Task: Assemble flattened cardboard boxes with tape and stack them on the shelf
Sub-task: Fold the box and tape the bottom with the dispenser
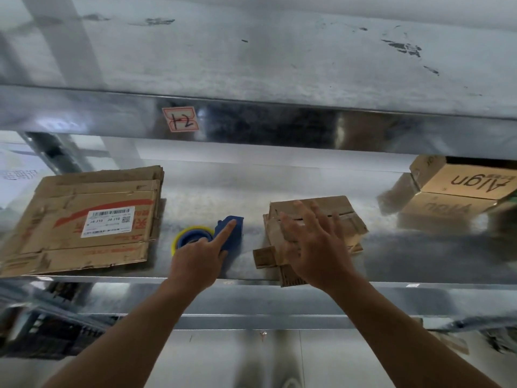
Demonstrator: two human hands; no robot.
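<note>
- A red-edged sticker (180,119) with "12" handwritten in black, high up, left of centre.
- Dark scuff marks (402,47) on the grey surface at top right.
- A white sheet (19,175) with faint print, far left.
- Blurred dark crates (42,340), low left.
- Pale floor (223,359) along the bottom.

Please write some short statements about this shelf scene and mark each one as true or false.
1. The left hand holds the blue tape dispenser. True.
2. The right hand grips a finished box. False: its fingers are spread open over a small stack of flattened cardboard.
3. The large flattened cardboard with a white label lies at the left of the shelf. True.
4. The handwritten label on the upper beam reads 21. False: it reads 12.
5. The assembled boxes stand left of the tape dispenser. False: they stand at the far right.
</note>
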